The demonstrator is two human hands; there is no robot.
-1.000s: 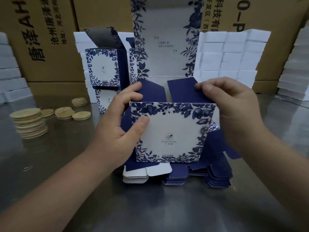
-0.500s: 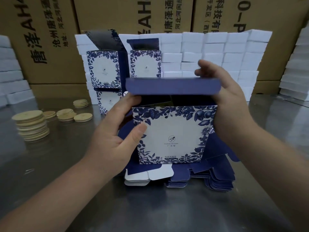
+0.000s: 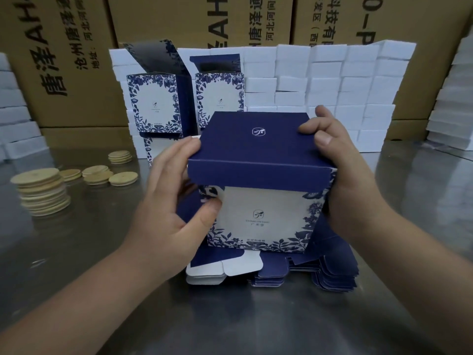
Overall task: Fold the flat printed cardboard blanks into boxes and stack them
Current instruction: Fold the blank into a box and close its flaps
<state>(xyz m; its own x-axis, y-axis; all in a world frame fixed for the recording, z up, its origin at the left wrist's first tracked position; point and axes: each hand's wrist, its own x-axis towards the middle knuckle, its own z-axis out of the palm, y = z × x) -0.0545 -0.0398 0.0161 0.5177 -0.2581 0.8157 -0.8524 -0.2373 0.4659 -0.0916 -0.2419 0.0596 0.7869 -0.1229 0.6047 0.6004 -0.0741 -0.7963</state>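
- One box sits upright between the hands, held above the blanks stacked on the table.
- The left hand curls round its left side, with the thumb pressed on the printed front and the fingertips at the left edge of the lid.
- The right hand clasps the right side, with thumb and forefinger pressing down on the lid's far right corner.
- The lid's flap hangs outside the front.

Between left hand and right hand, the square folded cardboard box shows a navy lid (small white emblem) above a white face bordered in blue leaves and flowers; beneath them the stacked flat cardboard blanks are navy, some white
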